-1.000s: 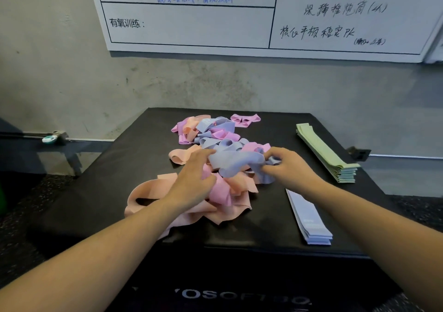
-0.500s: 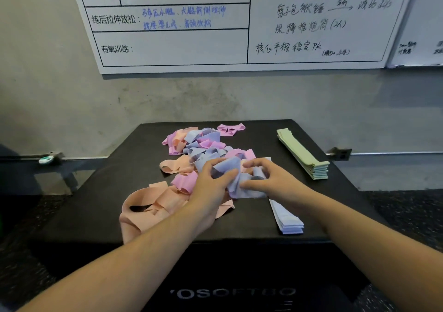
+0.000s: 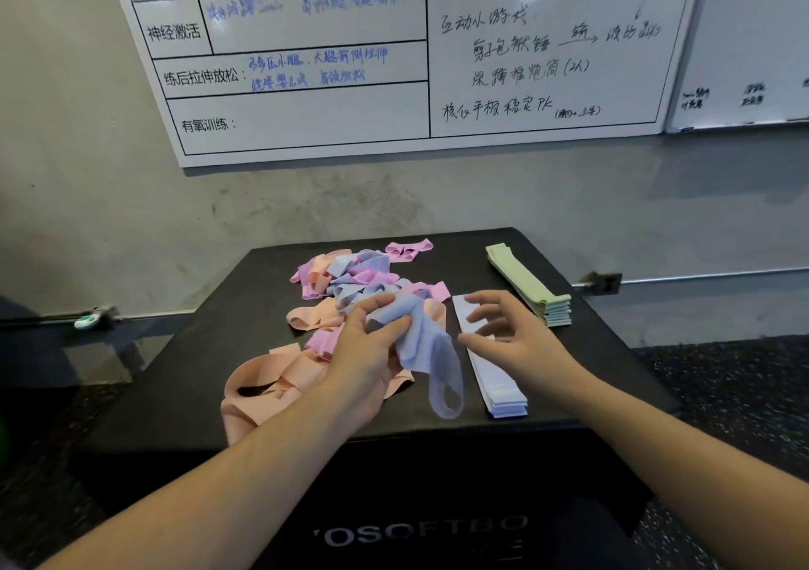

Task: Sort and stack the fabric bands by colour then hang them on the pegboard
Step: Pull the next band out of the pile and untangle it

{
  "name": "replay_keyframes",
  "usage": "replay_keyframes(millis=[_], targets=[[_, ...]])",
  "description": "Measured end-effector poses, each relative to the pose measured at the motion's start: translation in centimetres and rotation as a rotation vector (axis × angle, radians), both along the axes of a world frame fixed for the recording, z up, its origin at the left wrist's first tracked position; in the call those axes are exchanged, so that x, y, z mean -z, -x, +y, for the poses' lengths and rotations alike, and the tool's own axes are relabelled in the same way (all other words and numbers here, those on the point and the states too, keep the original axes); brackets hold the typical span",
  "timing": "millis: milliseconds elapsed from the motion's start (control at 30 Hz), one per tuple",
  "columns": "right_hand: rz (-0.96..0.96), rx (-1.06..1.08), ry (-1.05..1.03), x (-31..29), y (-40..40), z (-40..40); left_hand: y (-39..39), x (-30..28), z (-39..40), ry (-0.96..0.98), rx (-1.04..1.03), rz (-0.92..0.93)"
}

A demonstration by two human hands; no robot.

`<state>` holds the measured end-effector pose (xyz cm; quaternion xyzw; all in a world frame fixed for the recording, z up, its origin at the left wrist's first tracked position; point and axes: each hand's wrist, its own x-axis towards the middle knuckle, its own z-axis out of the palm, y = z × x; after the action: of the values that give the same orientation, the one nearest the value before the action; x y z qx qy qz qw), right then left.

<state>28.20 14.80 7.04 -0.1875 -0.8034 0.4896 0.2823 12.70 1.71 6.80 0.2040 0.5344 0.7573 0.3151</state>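
A loose heap of pink, peach and lavender fabric bands (image 3: pixel 350 280) lies on the black padded box (image 3: pixel 569 350). My left hand (image 3: pixel 363 350) grips one lavender band (image 3: pixel 420 341), lifted off the heap, with its loop hanging down toward the front edge. My right hand (image 3: pixel 508 333) hovers just right of it with fingers spread and relaxed, holding nothing, above a flat stack of lavender bands (image 3: pixel 494 376). A neat stack of green bands (image 3: pixel 534 284) sits at the box's right rear. Peach bands (image 3: pixel 262 385) sprawl at the front left.
A whiteboard (image 3: pixel 394 44) with handwriting hangs on the grey wall behind the box. A second whiteboard (image 3: pixel 744 44) is at the right. A metal rail (image 3: pixel 700 280) runs along the wall low down. Dark speckled floor surrounds the box. No pegboard is in view.
My left hand has pulled the lavender band up out of the heap. My right hand let go of it and opened. The camera tilted up.
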Motion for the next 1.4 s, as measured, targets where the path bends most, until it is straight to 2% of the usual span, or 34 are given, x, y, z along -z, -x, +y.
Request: replay_keyframes(millis=[67,200,267,333,400,467,600,667,733,833,1000,1100,1300,1400], targets=[[0.099,-0.025,-0.189,0.1,-0.1,-0.7,-0.8,0.0,0.1,0.017,0.005,0.0],[0.093,-0.135,-0.564,0.2,0.2,-1.5,-2.5,-0.7,0.2,0.011,0.034,-0.037],[0.08,-0.089,-0.712,0.5,0.4,-1.4,-2.9,-0.9,0.2,0.009,0.032,-0.071],[0.101,-0.023,-0.767,0.7,0.5,-1.2,-3.0,-1.1,0.1,0.006,0.033,-0.111],[0.115,0.003,-0.652,0.5,0.4,-1.1,-2.9,-1.1,0.0,-0.007,0.015,-0.145],[0.121,0.026,-0.421,0.0,0.3,-1.0,-3.0,-1.0,-0.3,0.006,0.012,-0.147],[0.259,0.02,0.15,-1.5,0.1,-1.1,-3.1,-0.4,-1.0,0.162,0.09,-0.034],[0.289,0.041,0.276,-2.1,0.1,-1.3,-3.2,-0.2,-1.2,0.252,0.145,0.036],[0.278,0.073,0.267,-2.4,0.2,-1.4,-3.5,-0.2,-1.2,0.289,0.191,0.036],[0.26,0.107,0.226,-2.5,0.4,-1.7,-4.4,-1.0,-1.1,0.215,0.271,-0.003],[0.322,0.076,0.345,-3.0,1.2,-2.4,-5.2,-1.0,-0.2,0.214,0.204,0.211],[0.325,0.059,0.353,-3.4,1.3,-2.7,-5.7,-0.6,0.2,0.214,0.219,0.263],[0.311,0.036,0.393,-3.4,1.4,-3.0,-5.9,-0.3,0.8,0.178,0.156,0.234],[0.191,0.067,0.372,-2.4,1.1,-2.5,-5.7,-0.5,0.3,0.153,0.154,0.193]])
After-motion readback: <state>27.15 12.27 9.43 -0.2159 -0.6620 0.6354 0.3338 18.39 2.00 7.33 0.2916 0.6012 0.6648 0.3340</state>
